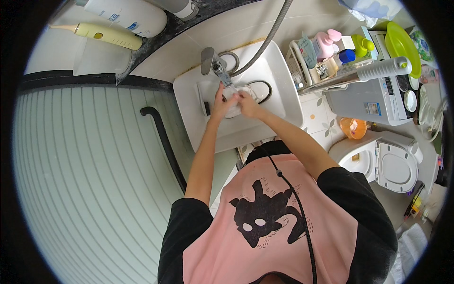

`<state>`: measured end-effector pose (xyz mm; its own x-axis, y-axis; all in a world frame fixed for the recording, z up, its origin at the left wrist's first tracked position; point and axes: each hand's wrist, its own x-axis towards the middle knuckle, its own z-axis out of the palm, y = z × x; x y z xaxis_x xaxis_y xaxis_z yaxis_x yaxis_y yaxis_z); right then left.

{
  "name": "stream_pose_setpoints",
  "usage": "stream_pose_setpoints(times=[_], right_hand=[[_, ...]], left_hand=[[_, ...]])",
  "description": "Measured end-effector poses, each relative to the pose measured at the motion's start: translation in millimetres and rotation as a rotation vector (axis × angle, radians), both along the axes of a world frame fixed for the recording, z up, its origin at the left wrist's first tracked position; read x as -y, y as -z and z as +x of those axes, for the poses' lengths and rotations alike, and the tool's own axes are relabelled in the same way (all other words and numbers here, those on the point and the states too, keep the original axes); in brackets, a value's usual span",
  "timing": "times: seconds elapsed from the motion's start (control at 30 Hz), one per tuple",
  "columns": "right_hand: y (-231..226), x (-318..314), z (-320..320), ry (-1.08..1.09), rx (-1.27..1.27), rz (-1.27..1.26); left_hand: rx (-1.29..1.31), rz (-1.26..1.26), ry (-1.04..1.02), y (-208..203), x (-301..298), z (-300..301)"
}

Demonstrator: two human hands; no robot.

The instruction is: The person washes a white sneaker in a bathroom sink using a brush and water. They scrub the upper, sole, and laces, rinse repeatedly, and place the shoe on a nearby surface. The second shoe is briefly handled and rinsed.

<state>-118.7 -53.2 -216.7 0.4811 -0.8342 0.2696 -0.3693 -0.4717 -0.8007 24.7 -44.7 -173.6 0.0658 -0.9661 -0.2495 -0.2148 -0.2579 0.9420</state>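
Over the white washbasin (283, 102), both my hands meet just below the metal faucet (220, 71). My left hand (221, 105) is bent with its thumb toward the right hand, and its fingers close around something whitish that I cannot make out. The fingers of my right hand (248, 104) are pinched together at the same spot. Beneath them in the basin lies a pale, rounded thing, partly hidden by the hands, and a dark curved band (268, 91) shows beside it. A slim white thing with a black end (206, 108) leans at the basin's left side.
A grey hose (265, 49) curves from the basin upward. At left are a glass door (94, 165) with a black handle (163, 142) and a shelf holding a yellow electric toothbrush (109, 36). On the right stand a bottle rack (302, 66), a washing machine (359, 104) and a toilet (397, 165).
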Motion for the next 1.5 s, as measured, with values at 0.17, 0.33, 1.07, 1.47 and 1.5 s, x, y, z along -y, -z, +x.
stream_pose_setpoints(times=[0.17,0.33,1.07,1.47,1.5], right_hand=[[-18,19,-48,0.098,0.238,0.647],[-36,-2,-112,0.317,0.337,0.877],[-76,-22,-127,0.342,0.403,1.016],[-76,-16,-139,0.36,0.427,1.082],[-74,-16,-138,0.353,0.422,1.089]], left_hand=[[1.039,-0.19,0.448,-16,-2,-17],[1.343,-0.242,0.622,-38,1,-40],[-0.348,0.518,0.146,-5,15,4],[-0.998,0.624,-0.519,30,-73,16],[-0.955,0.636,-0.56,23,-77,15]])
